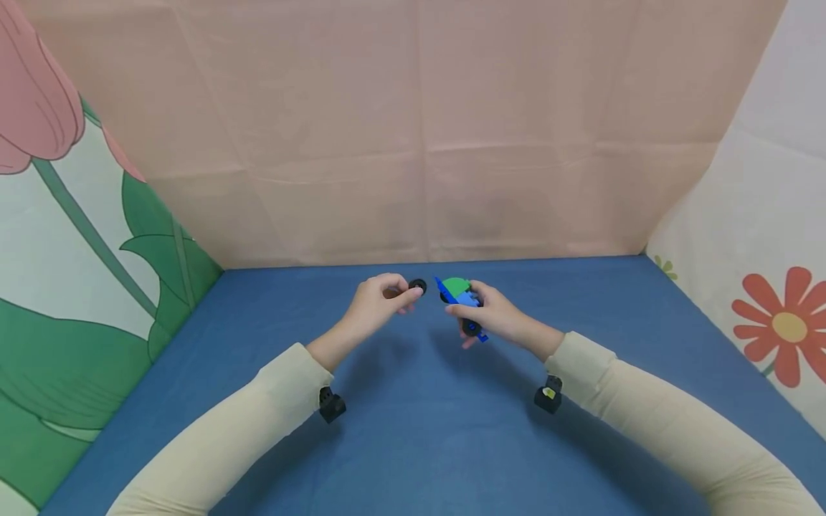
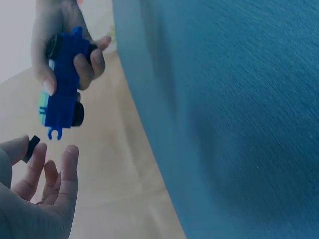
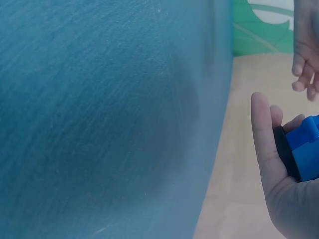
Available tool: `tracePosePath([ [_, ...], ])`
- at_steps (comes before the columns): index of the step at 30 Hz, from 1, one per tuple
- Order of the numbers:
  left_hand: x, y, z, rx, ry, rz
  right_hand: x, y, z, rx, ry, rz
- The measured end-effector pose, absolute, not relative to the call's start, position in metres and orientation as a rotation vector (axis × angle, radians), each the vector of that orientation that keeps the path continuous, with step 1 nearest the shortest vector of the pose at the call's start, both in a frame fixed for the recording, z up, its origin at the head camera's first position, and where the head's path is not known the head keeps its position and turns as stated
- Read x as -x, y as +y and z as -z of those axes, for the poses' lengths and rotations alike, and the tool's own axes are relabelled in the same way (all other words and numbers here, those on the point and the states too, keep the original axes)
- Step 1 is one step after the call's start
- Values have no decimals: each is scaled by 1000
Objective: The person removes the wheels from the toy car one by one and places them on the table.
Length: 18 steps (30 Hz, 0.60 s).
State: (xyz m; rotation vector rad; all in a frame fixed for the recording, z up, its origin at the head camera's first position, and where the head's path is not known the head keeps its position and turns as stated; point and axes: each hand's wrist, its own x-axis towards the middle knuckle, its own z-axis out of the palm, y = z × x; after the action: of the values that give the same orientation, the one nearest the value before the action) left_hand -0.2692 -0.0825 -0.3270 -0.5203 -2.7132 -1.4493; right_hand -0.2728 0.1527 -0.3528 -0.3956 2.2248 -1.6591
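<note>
Wheel [image 1: 419, 284] pinched in left hand [image 1: 373, 301]; toy car [image 1: 466, 297] in right hand [image 1: 500, 313].

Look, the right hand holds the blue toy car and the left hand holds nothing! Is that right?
Not quite: the left hand isn't empty. The head view shows it pinching a small black wheel. The right hand does hold the blue toy car.

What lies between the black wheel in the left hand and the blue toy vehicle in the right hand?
Nothing: in the head view, a bare gap separates the black wheel from the blue toy vehicle, with blue tabletop behind.
</note>
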Motion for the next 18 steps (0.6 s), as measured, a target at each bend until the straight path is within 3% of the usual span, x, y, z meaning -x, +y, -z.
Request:
tracePosePath([
  [18, 298, -114, 344, 414, -2771, 1557, 268, 154, 360, 419, 2204, 1628],
])
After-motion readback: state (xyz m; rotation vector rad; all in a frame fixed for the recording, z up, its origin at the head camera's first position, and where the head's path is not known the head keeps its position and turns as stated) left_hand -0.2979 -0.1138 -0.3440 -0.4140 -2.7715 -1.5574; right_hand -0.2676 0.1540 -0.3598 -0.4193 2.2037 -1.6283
